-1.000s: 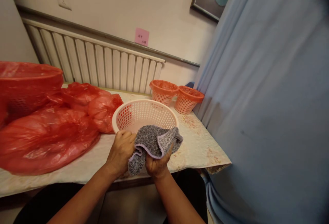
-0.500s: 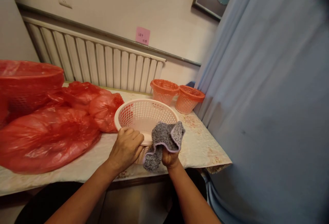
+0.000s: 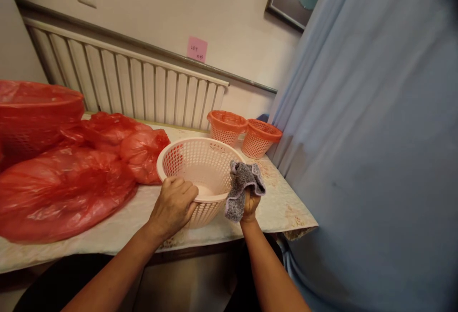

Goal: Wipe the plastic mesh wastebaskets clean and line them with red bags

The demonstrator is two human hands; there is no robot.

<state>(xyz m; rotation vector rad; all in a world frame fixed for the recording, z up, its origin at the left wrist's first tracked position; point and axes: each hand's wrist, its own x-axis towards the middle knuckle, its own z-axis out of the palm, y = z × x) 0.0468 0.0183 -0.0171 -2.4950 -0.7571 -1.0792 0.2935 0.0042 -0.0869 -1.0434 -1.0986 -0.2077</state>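
A pale pink plastic basket [image 3: 205, 211] with a lattice wall stands on the table, its opening facing up and tilted a little toward me. My left hand [image 3: 175, 201] is closed over its near rim, fingers curled to the inside. A grey cloth [image 3: 240, 189] with a lilac edge is bunched in my right hand [image 3: 251, 204], at the right side of the basket. Part of the cloth lies against or just in front of the rim; the fingers of that hand are partly hidden under it.
Red plastic bags [image 3: 67, 192] fill the table's left side, beside a larger basket [image 3: 36, 126] wrapped in red plastic. Two small orange baskets, a lined one [image 3: 226, 128] and another [image 3: 260, 139], stand behind. A blue curtain [image 3: 358, 159] hangs at the right; a radiator [image 3: 136, 83] runs along the wall.
My right hand has moved the cloth to the right and slightly up, from the basket's near side to its right side. My left hand keeps its hold on the rim.
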